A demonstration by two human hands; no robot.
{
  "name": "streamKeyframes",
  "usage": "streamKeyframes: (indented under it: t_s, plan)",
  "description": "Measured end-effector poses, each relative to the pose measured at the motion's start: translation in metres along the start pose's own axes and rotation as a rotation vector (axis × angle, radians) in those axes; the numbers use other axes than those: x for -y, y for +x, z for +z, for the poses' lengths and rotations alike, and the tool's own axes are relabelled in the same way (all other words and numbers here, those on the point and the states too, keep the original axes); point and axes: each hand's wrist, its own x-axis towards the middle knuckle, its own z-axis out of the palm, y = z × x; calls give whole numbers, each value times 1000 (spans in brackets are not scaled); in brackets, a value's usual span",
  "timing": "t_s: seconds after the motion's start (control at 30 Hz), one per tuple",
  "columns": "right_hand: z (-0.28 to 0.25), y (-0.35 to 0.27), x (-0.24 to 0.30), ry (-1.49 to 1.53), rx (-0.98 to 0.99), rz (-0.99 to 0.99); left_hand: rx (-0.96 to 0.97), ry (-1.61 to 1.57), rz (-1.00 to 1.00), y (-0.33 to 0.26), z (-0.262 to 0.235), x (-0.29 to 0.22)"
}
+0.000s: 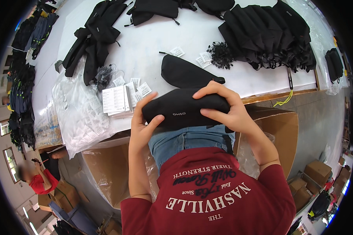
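Between my two hands is a black fabric pouch with a small pale logo, held level at the table's near edge. My left hand grips its left end, thumb on the near face and fingers round the far side. With thumb and fingers, my right hand grips the right end. Just beyond it a second black pouch lies flat on the white table, a cord pull at its far left end. To the left of the held pouch are a stack of white printed cards and loose white tags.
Black pouches are piled at the far left and in a large row at the right, beside a heap of black cord pulls. A clear plastic bag hangs over the table edge. Open cardboard boxes stand below. Another person is at far left.
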Motion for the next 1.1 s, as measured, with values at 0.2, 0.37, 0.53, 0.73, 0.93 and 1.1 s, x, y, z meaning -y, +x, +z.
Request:
streamKeyframes:
  t_s: [0.2,0.37,0.53,0.73,0.93,1.1]
  plan:
    - [-23,-4,-6,-401,54,-126,37,242,126,3,-2,-4]
    - [-32,-12,6,-515,244,-10,15,266,160,1,1,-1]
    - [-48,-13,18,-404,225,56,-79,182,223,6,17,4]
    - [-116,8,60,-651,-204,-128,-290,10,152,20,-10,18]
    - [-214,37,92,-867,-912,-76,-559,618,148,18,-93,46]
    - [-296,50,43,-722,-872,38,-669,938,92,20,-131,61]
